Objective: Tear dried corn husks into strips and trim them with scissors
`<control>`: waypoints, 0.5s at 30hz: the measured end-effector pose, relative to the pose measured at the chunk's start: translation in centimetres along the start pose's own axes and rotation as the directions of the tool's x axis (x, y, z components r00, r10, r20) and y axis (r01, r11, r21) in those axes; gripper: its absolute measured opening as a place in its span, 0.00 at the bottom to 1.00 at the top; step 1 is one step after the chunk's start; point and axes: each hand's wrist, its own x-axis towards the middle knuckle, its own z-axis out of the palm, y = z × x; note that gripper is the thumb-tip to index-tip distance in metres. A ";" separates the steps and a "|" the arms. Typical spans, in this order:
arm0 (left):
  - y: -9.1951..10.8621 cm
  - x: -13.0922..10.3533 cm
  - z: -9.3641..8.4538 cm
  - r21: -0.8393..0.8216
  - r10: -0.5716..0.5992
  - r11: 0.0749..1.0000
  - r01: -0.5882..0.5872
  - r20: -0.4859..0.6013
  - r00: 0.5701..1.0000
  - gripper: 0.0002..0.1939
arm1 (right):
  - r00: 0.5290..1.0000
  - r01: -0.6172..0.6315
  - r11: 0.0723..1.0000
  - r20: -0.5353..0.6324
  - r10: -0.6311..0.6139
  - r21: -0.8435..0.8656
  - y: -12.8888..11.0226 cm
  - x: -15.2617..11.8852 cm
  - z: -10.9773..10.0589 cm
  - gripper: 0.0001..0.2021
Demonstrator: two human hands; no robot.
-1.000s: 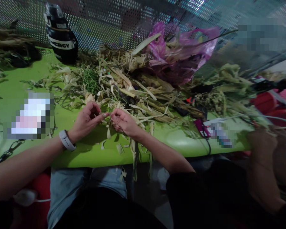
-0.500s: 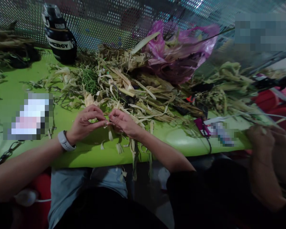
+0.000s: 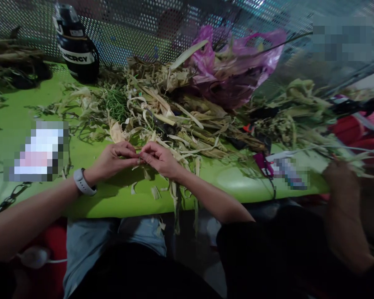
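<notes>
My left hand [image 3: 117, 158] and my right hand [image 3: 162, 160] meet fingertip to fingertip above the front part of the green tabletop [image 3: 109, 203]. Both are closed in a pinch on something small that the fingers mostly hide. Just beyond them lies a heap of dry, pale husk-like strips and leaves [image 3: 162, 106], with a tuft of green sprigs [image 3: 116, 104] on its left side. Some long strips [image 3: 176, 199] hang over the table's front edge near my right wrist. A white band with a watch [image 3: 84, 182] is on my left wrist.
A black bottle [image 3: 77, 54] stands at the back left, a blurred-out phone [image 3: 37, 151] lies left. Behind the heap sits a pink plastic bag [image 3: 237, 62] against a perforated metal screen [image 3: 127, 25]. At right, another person's hand [image 3: 341, 174] works beside red containers [image 3: 349, 128].
My fingers have shifted slightly, and the right ones now cover more of what is pinched. The other person's hands at the right have moved; one now shows less.
</notes>
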 end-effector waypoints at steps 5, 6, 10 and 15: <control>-0.2 0.1 0.0 -0.034 -0.020 0.999 0.021 0.007 1.000 0.07 | 0.999 -0.024 0.999 -0.026 0.023 -0.026 0.1 0.0 0.1 0.17; -0.2 0.1 0.0 -0.037 -0.014 0.999 0.014 -0.002 1.000 0.06 | 0.999 -0.033 0.999 -0.028 0.032 -0.025 0.1 0.0 0.1 0.17; -0.3 0.2 -0.2 -0.045 -0.023 0.999 0.021 -0.044 0.999 0.06 | 0.996 -0.086 0.995 0.005 0.086 -0.047 -0.4 -0.1 -0.7 0.16; -0.3 0.5 -0.5 -0.097 -0.079 0.993 0.067 -0.117 0.990 0.08 | 0.991 -0.120 0.976 0.034 0.128 -0.181 -2.0 -0.4 -2.5 0.14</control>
